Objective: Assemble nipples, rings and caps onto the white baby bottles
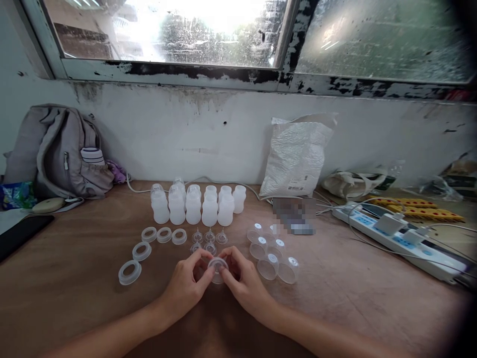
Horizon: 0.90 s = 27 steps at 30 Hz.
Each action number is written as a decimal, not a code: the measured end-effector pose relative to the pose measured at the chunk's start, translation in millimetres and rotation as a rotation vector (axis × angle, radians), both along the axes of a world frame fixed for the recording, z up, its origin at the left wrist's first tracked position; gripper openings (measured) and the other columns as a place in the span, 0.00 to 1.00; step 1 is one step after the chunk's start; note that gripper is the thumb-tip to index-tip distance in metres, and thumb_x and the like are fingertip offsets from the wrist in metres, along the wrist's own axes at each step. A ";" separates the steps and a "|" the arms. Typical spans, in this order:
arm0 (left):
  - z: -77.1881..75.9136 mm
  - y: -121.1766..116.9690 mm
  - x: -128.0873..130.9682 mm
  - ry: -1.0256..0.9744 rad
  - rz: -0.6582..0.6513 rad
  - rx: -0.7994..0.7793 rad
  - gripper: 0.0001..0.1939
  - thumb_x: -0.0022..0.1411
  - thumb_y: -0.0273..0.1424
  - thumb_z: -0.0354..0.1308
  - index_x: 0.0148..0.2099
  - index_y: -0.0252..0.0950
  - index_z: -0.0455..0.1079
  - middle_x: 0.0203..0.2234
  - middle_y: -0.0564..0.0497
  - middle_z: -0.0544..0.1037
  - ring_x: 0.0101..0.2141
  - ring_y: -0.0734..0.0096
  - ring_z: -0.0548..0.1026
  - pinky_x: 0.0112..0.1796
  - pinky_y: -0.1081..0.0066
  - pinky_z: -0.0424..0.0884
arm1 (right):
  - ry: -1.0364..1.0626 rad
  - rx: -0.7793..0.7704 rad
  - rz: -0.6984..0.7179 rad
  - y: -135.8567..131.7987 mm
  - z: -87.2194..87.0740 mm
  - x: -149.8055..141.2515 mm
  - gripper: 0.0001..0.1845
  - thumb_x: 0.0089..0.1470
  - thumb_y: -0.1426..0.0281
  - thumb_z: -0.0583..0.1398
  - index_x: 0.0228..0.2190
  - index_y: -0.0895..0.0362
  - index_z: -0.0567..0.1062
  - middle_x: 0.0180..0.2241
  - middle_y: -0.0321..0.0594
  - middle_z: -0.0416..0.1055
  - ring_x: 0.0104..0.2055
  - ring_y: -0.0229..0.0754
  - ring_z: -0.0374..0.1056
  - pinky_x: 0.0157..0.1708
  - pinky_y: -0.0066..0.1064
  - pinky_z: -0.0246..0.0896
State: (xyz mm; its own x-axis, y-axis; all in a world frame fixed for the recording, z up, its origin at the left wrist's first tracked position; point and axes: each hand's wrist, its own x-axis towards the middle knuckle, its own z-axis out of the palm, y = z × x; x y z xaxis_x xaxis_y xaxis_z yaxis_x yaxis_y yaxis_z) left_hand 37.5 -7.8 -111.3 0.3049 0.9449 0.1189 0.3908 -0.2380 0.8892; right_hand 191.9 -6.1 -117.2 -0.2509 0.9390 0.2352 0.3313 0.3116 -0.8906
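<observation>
Beneath a grimy window, on a brown worktop [74, 278], the left hand [186, 286] and right hand [244, 283] together pinch a small clear plastic cap [217, 268] — round, translucent, held just above the surface between both sets of fingertips. Behind it stand frosted bottles [197, 204], with rings [141, 251] to the left and clear cups [274, 258] to the right — their labels too small to read.

A blurred patch [294, 215] hides something on the table, and the power strip [402, 238] runs off the right edge.
</observation>
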 end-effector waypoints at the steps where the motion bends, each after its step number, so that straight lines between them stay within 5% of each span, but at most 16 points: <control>1: 0.4 -0.3 -0.1 -0.001 -0.006 0.002 0.08 0.59 0.35 0.47 0.36 0.37 0.64 0.21 0.56 0.69 0.19 0.78 0.64 0.21 0.78 0.58 | -0.001 -0.002 0.009 -0.2 -0.4 0.4 0.03 0.49 0.73 0.53 0.30 0.57 0.64 0.20 0.29 0.57 0.21 0.32 0.52 0.20 0.23 0.48; 19: -2.6 -0.1 -0.4 0.132 -0.016 0.066 0.03 0.54 0.28 0.49 0.31 0.36 0.63 0.16 0.59 0.63 0.19 0.78 0.61 0.23 0.78 0.56 | -0.062 -0.030 0.014 0.3 -3.9 -1.9 0.05 0.46 0.74 0.55 0.24 0.57 0.61 0.17 0.28 0.56 0.20 0.31 0.51 0.19 0.22 0.45; 27: -5.8 2.0 0.5 0.087 0.022 0.053 0.02 0.52 0.28 0.51 0.31 0.37 0.59 0.18 0.59 0.64 0.19 0.78 0.61 0.22 0.78 0.56 | -0.066 0.022 0.071 -2.8 0.0 0.5 0.03 0.49 0.72 0.54 0.29 0.58 0.64 0.19 0.30 0.58 0.20 0.31 0.53 0.19 0.23 0.48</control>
State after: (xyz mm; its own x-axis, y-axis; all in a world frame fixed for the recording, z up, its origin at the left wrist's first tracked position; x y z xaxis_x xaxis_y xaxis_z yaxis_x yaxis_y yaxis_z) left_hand 38.1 -5.7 -117.0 0.2960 0.9445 0.1426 0.4715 -0.2743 0.8381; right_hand 192.4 -8.9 -117.2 -0.3321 0.9132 0.2362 0.3659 0.3555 -0.8601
